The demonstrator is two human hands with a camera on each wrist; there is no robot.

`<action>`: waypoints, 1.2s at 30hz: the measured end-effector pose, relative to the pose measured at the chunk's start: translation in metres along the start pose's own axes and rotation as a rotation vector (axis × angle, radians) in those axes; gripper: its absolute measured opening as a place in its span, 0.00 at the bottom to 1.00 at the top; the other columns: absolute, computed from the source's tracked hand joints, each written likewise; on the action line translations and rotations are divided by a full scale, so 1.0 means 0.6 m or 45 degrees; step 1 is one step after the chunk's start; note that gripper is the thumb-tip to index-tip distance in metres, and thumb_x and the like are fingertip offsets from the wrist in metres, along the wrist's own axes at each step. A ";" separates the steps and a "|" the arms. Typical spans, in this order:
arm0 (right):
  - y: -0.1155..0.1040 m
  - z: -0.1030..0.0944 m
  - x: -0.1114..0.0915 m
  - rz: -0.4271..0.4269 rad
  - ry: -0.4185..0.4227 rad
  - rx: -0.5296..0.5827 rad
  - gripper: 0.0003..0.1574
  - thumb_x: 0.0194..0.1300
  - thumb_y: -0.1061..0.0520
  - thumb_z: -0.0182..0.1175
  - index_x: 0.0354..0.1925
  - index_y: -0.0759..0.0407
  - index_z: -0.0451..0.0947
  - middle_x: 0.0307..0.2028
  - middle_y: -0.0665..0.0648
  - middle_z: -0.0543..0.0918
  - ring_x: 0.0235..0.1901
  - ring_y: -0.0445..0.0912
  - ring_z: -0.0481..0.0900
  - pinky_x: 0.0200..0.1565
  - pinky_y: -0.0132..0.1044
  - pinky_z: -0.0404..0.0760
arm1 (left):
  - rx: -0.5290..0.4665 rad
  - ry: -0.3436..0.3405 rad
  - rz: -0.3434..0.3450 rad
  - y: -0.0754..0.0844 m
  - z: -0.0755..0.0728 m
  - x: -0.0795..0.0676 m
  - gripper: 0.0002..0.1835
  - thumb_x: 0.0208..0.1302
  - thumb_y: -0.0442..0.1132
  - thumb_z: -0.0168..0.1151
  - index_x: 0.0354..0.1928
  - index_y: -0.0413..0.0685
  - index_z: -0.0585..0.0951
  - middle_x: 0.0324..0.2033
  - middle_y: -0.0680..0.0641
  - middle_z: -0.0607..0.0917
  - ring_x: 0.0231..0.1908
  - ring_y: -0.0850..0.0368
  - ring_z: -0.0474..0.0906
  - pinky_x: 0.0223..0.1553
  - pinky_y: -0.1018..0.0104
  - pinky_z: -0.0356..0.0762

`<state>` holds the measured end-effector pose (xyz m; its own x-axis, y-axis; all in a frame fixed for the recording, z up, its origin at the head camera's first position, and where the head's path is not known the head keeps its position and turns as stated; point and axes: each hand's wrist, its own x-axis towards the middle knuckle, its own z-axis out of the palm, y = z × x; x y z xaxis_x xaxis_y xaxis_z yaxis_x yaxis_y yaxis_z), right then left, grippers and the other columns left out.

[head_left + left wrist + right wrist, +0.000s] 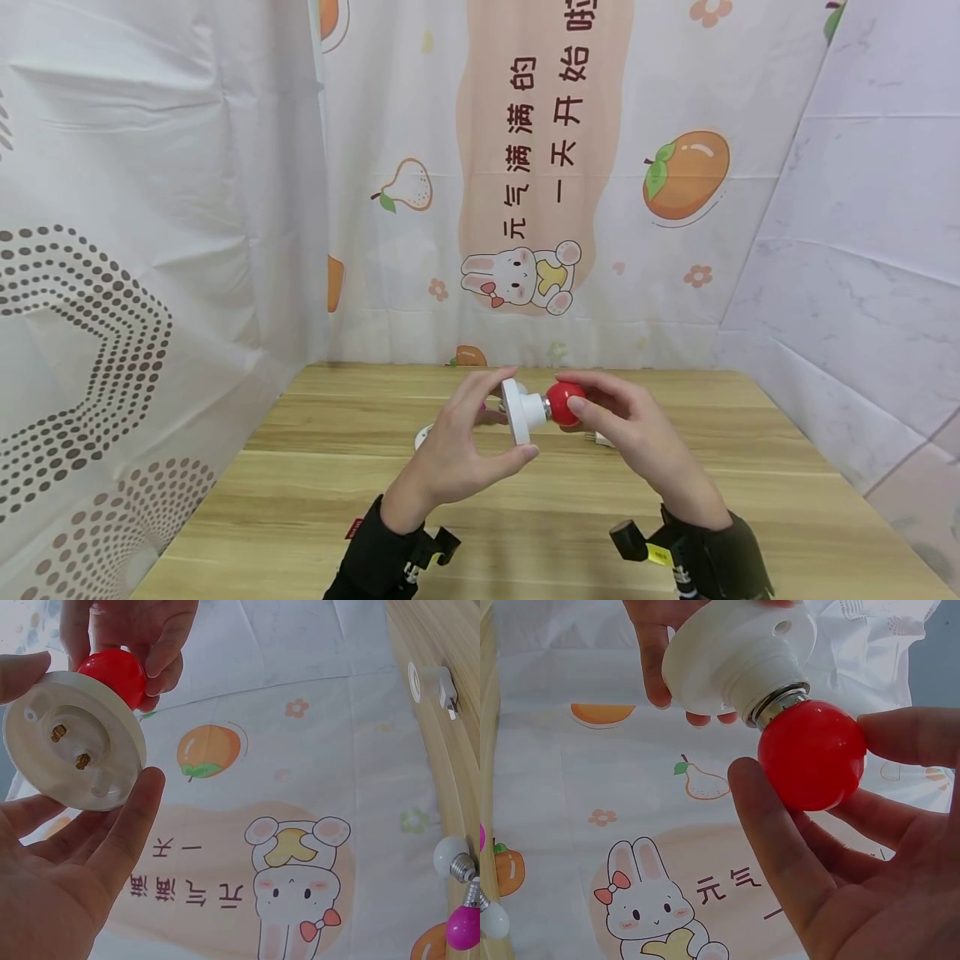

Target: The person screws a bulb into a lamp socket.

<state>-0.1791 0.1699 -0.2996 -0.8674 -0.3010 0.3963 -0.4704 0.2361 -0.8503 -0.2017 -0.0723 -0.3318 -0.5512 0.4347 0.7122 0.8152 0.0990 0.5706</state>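
Note:
Above the table, my left hand [457, 454] grips a white round lamp holder [516, 412] by its rim, thumb and fingers on opposite edges. In the left wrist view the underside of the lamp holder [120, 765] shows two brass screws. My right hand [645, 429] pinches a red light bulb [562, 405] between thumb and fingers. In the right wrist view the metal base of the red bulb [810, 757] sits at the mouth of the lamp holder [712, 656], with part of the metal showing. How deep it sits is hidden.
On the wooden table [525, 533] behind the hands lie a white bulb [452, 857], a magenta bulb [465, 924] and a white socket with plug prongs [433, 684]. A white round piece [422, 435] shows partly behind my left hand. Printed curtains [420, 250] hang around the table.

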 end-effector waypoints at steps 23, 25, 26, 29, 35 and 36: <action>0.005 -0.009 -0.004 -0.002 0.031 -0.075 0.20 0.72 0.56 0.63 0.60 0.53 0.80 0.51 0.59 0.83 0.44 0.52 0.86 0.39 0.44 0.86 | 0.004 -0.019 -0.031 0.000 -0.001 0.000 0.42 0.56 0.39 0.76 0.72 0.48 0.67 0.57 0.47 0.75 0.52 0.54 0.77 0.47 0.62 0.85; 0.004 -0.010 -0.005 -0.009 0.013 -0.069 0.21 0.71 0.57 0.62 0.61 0.55 0.79 0.52 0.60 0.83 0.44 0.53 0.86 0.40 0.44 0.87 | 0.005 -0.020 -0.034 0.000 -0.001 0.000 0.42 0.56 0.38 0.76 0.72 0.46 0.68 0.57 0.47 0.75 0.52 0.54 0.77 0.46 0.63 0.85; 0.004 -0.011 -0.005 -0.014 0.002 -0.063 0.22 0.71 0.58 0.62 0.61 0.56 0.79 0.52 0.61 0.82 0.44 0.53 0.86 0.41 0.44 0.87 | 0.006 -0.021 -0.037 0.000 -0.001 0.000 0.42 0.56 0.38 0.76 0.72 0.45 0.68 0.57 0.47 0.75 0.51 0.54 0.77 0.46 0.63 0.85; 0.004 -0.013 -0.007 -0.035 -0.039 -0.033 0.24 0.70 0.60 0.62 0.63 0.60 0.77 0.54 0.63 0.82 0.45 0.53 0.85 0.43 0.43 0.87 | 0.006 -0.021 -0.041 0.000 -0.001 0.000 0.42 0.56 0.38 0.76 0.72 0.45 0.68 0.57 0.47 0.75 0.51 0.54 0.77 0.46 0.64 0.85; 0.005 -0.016 -0.008 -0.102 -0.083 -0.009 0.26 0.69 0.64 0.63 0.64 0.59 0.76 0.56 0.63 0.80 0.47 0.54 0.84 0.45 0.42 0.87 | 0.007 -0.016 -0.036 0.001 0.000 0.000 0.42 0.56 0.38 0.76 0.71 0.46 0.68 0.56 0.47 0.75 0.51 0.54 0.77 0.46 0.64 0.85; 0.005 -0.016 -0.008 -0.111 -0.084 -0.010 0.26 0.69 0.64 0.63 0.64 0.59 0.76 0.55 0.63 0.80 0.47 0.54 0.84 0.45 0.42 0.87 | 0.007 -0.015 -0.036 0.001 0.000 0.000 0.42 0.56 0.39 0.76 0.71 0.47 0.68 0.56 0.47 0.75 0.51 0.53 0.77 0.46 0.64 0.85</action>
<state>-0.1778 0.1812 -0.3008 -0.8107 -0.3809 0.4447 -0.5450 0.2134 -0.8108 -0.2013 -0.0724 -0.3316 -0.5721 0.4422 0.6907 0.8002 0.1162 0.5884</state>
